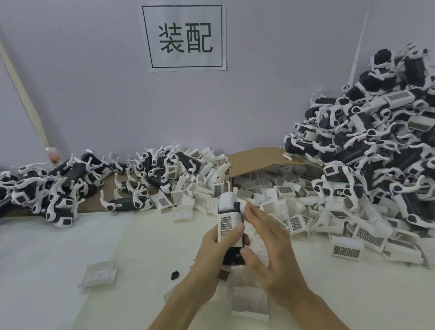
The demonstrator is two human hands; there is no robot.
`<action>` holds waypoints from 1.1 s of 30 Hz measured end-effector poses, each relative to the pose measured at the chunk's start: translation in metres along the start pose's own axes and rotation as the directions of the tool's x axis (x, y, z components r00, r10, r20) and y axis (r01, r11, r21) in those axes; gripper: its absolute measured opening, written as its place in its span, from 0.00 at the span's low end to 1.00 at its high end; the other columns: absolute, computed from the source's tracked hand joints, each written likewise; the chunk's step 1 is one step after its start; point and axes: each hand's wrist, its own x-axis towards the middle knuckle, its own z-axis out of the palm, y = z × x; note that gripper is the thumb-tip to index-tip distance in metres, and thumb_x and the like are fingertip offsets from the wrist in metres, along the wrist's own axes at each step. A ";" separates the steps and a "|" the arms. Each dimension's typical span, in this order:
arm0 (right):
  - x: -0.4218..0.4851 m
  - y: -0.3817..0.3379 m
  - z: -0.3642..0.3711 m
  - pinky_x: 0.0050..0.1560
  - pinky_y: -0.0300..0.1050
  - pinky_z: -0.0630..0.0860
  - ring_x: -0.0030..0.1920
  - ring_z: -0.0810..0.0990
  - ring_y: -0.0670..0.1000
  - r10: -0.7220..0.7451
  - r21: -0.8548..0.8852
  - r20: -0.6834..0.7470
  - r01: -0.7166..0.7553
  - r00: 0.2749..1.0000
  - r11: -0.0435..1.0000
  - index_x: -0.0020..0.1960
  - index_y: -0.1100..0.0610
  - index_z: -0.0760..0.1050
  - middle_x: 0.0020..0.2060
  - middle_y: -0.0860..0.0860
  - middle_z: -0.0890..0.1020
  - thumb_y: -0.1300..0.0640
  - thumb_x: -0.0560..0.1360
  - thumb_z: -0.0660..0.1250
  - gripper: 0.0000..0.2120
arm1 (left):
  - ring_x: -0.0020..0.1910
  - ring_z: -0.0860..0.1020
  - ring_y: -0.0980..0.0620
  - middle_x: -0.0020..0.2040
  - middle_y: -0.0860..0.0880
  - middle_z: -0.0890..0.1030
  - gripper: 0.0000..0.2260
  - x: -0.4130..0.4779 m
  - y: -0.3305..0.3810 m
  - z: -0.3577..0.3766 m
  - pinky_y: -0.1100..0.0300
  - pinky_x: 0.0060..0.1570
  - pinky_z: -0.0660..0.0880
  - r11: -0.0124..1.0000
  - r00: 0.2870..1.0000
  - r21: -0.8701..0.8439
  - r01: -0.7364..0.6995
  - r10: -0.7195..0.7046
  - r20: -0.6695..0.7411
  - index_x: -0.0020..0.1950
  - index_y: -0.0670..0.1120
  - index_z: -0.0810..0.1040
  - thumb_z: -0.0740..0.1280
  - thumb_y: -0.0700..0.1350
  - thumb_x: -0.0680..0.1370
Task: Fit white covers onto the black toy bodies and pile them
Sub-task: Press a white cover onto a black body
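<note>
My left hand (pixel 214 247) grips a black toy body (pixel 232 257) that points away from me, thumb lying along its top. A white cover (pixel 228 222) with a dark grid patch sits on the body. My right hand (pixel 265 244) lies against the toy's right side with straight fingers, and its thumb touches the black end near me. Loose white covers (pixel 346 248) spread over the table at the right. A tall pile of black-and-white toys (pixel 379 138) rises at the far right. A lower heap of toys (pixel 48 189) lies at the far left.
An open cardboard box (pixel 252 159) with white covers stands behind my hands. One white cover (pixel 99 273) lies alone at the left, near a small black piece (pixel 175 274). More white parts (pixel 249 299) lie under my forearms. A paper sign (pixel 185 34) hangs on the wall.
</note>
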 end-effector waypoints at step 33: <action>0.009 0.008 -0.016 0.48 0.41 0.77 0.55 0.81 0.46 0.360 0.391 -0.172 -0.272 0.917 0.879 0.61 0.45 0.75 0.56 0.40 0.81 0.44 0.73 0.70 0.18 | 0.60 0.74 0.59 0.60 0.58 0.80 0.25 0.002 -0.027 0.004 0.67 0.68 0.60 0.218 0.726 0.864 -0.453 0.653 0.216 0.70 0.49 0.75 0.71 0.37 0.74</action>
